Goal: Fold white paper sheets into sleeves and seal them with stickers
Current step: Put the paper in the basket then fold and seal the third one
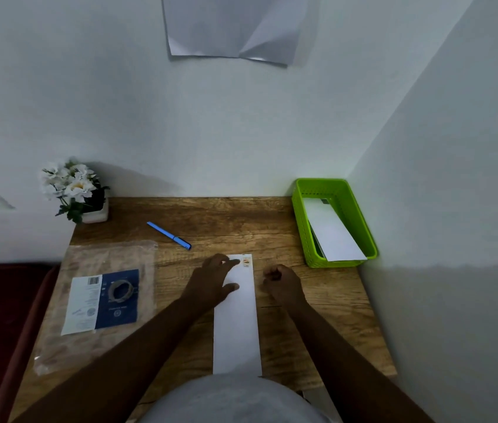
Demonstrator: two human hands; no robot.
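We read this as the sealing step: a folded sleeve (pixel 235 319) lies lengthwise on the table (pixel 226 218), running from the near edge away from us, with a small sticker (pixel 246 260) on its far end. Our left hand (pixel 211 282) lies flat on the sleeve's far end, fingers (pixel 232 262) straight and spread, one tip touching or just beside the sticker; we cannot tell if it presses on it. Our right hand (pixel 281 283) sits just right of the sleeve on the table, fingers curled in a loose fist, holding nothing we can see. Right of the sleeve and farther back stands a green basket (pixel 302 227) with finished white sleeves inside. Left of the sleeve lies a clear bag (pixel 73 340) with a blue card in it; behind the sleeve to the left, a blue pen (pixel 169 235), and farther left a flower pot (pixel 96 213). Next move likely calls for rubbing the sticker down firmly while the sleeve is pinned, then lifting the sleeve and carrying it right to the basket without springing the fold.
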